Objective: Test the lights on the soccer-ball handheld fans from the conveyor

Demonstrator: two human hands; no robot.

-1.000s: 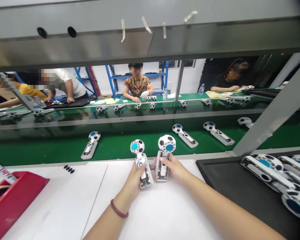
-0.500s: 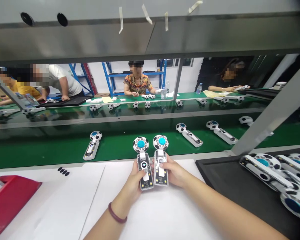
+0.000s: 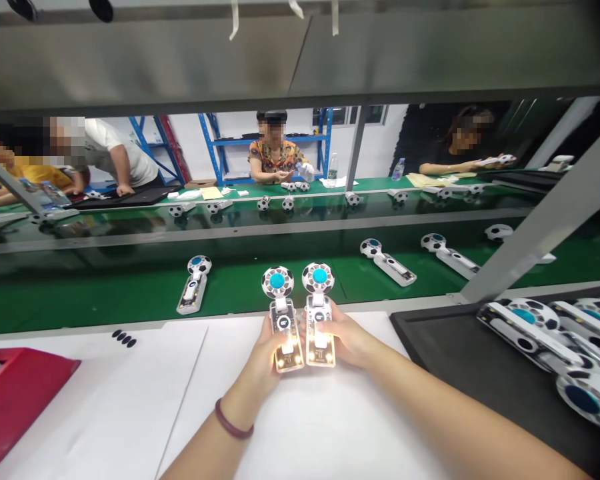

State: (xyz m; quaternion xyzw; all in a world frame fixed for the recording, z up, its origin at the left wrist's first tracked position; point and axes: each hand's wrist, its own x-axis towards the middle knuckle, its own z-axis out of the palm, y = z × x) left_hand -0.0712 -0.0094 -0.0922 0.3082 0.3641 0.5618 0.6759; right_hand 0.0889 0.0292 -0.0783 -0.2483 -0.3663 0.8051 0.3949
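Two soccer-ball-patterned handheld fans stand side by side above the white work surface (image 3: 320, 427), heads up and displays facing me. My left hand (image 3: 261, 360) is closed around the handle of the left fan (image 3: 279, 284), its thumb on the front. My right hand (image 3: 351, 339) grips the right fan (image 3: 319, 279), thumb over the middle of the handle. Yellowish lights glow at the lower ends of both clear handles. The left fan's small round display is lit. The fingers behind the handles are mostly hidden.
Ahead runs a green conveyor belt (image 3: 130, 293) carrying more fans, including one fan (image 3: 194, 285) at the left. A black tray (image 3: 445, 373) with several fans lies right. A red bin (image 3: 25, 400) and several black ovals (image 3: 124, 339) are left. Co-workers sit opposite; a metal post (image 3: 540, 213) slants at right.
The lights in both fan handles have come on. Both hands keep their grip. Fans on the belt have shifted slightly right, and the view has tilted a little.
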